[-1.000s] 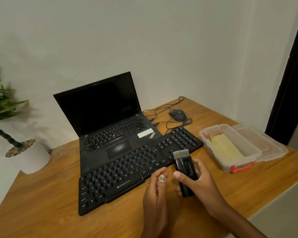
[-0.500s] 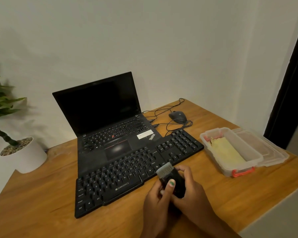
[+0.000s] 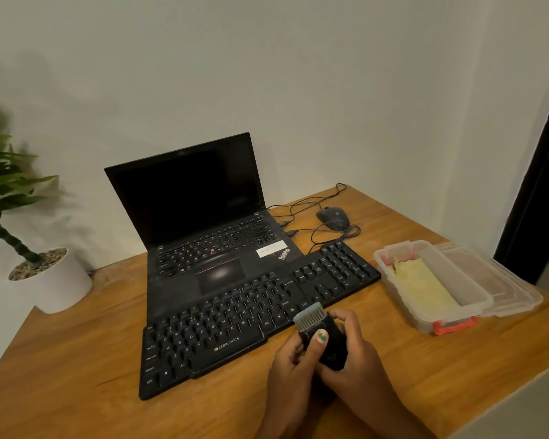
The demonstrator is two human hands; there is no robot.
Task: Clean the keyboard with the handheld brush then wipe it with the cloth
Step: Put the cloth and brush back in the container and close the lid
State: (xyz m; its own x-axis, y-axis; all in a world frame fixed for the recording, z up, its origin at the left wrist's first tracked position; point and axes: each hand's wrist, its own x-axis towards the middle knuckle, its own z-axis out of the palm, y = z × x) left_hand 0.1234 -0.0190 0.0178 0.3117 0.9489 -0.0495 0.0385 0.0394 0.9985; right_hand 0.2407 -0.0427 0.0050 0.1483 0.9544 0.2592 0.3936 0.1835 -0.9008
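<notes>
We now hold the brush (image 3: pixel 318 333) in both hands at the keyboard's (image 3: pixel 251 315) near edge.

A second ago only our right hand (image 3: pixel 352 353) gripped it; since then the left hand (image 3: pixel 293 359) has joined, thumb pressed on the body, fingers curled round. Brushing looks about to begin; the cloth (image 3: pixel 423 285) waits in its box (image 3: pixel 403 307).

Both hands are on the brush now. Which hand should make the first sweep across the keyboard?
Right, probably. The right hand wraps the brush body, bristles pointing at the keyboard. The left hand only pinches its near side with the thumb, so it could let go.
</notes>
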